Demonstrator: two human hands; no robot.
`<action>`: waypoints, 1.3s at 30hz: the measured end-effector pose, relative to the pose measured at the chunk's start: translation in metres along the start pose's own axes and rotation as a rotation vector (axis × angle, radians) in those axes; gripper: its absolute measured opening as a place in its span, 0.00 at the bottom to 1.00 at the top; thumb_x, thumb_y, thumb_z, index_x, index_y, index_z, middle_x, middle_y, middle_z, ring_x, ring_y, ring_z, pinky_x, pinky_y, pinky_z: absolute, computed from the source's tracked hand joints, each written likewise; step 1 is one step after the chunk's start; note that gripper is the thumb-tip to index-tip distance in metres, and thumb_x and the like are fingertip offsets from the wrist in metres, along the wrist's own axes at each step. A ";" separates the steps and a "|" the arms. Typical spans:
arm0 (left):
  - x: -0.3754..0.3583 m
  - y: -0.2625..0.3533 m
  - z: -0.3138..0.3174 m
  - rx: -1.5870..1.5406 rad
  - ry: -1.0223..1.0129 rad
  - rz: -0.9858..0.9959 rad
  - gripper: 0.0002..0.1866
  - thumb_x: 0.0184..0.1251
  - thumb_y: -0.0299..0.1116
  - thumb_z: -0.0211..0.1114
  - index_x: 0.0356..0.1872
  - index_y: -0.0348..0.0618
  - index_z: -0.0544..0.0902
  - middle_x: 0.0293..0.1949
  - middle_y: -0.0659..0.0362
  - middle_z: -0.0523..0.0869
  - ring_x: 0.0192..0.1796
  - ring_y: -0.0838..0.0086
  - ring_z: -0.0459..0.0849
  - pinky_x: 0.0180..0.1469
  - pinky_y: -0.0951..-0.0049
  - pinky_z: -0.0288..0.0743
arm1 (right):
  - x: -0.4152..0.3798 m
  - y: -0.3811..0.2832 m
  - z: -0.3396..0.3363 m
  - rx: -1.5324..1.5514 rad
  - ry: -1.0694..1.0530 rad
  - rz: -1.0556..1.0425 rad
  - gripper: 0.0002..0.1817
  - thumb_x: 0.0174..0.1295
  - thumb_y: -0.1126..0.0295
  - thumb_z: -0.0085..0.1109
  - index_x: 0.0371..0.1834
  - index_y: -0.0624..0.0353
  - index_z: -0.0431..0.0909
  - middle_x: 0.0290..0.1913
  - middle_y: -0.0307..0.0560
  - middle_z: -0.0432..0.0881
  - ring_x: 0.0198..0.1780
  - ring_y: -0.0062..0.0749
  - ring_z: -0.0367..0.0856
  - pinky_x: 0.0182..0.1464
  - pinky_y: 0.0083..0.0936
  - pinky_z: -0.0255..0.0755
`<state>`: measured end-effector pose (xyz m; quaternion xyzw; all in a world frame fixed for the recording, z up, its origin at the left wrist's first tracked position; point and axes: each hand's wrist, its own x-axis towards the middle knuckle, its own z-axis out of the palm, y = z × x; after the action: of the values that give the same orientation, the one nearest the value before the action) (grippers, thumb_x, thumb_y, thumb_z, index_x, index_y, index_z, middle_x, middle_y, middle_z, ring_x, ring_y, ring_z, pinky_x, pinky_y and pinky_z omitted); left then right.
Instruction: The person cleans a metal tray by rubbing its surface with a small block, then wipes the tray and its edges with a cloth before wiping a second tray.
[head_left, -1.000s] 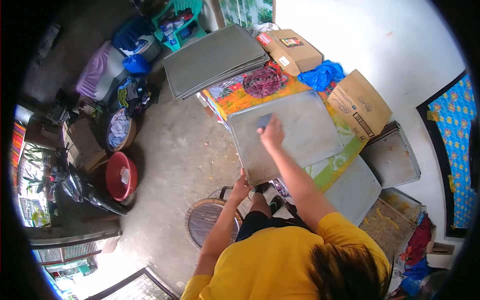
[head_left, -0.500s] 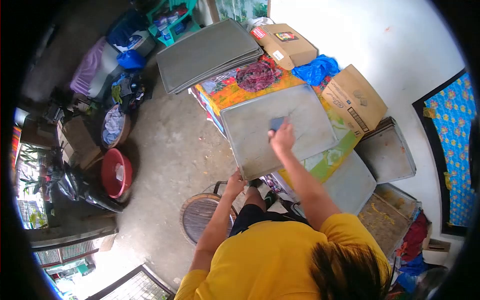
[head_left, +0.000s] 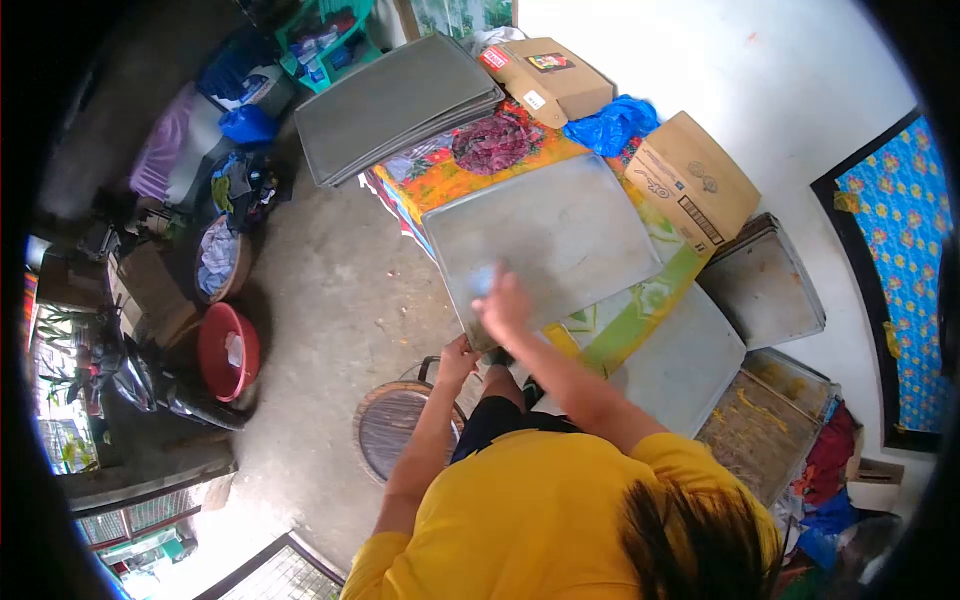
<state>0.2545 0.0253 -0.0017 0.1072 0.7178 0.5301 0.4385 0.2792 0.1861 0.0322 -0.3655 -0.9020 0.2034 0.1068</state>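
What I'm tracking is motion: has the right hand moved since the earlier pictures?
Yes, the right hand moved across the tray toward the corner the left hand holds.

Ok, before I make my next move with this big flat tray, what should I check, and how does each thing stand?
1. Left hand gripping the grey rectangular metal tray at its near left corner: ok.
2. Small bluish pad at the fingers of the right hand: ok.
3. Pad flat against the tray: cannot tell, motion blur.
4. Tray wholly over the orange-and-green patterned cloth: not ok, the held corner juts past its edge.
5. Tray apart from the brown cardboard box on the right: ok, cloth shows between.
6. Tray apart from the stack of dark grey trays: ok.
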 end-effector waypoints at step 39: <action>0.002 0.014 -0.009 0.209 -0.055 0.024 0.50 0.64 0.22 0.60 0.77 0.52 0.34 0.25 0.60 0.78 0.24 0.80 0.77 0.21 0.79 0.71 | 0.039 0.205 -0.118 -0.024 0.322 0.526 0.47 0.49 0.56 0.72 0.70 0.64 0.58 0.54 0.56 0.75 0.54 0.52 0.76 0.52 0.44 0.73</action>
<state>0.2424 0.0268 0.0093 0.1755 0.7557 0.4545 0.4378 0.4181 0.3814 0.0486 -0.6151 -0.7503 0.1529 0.1876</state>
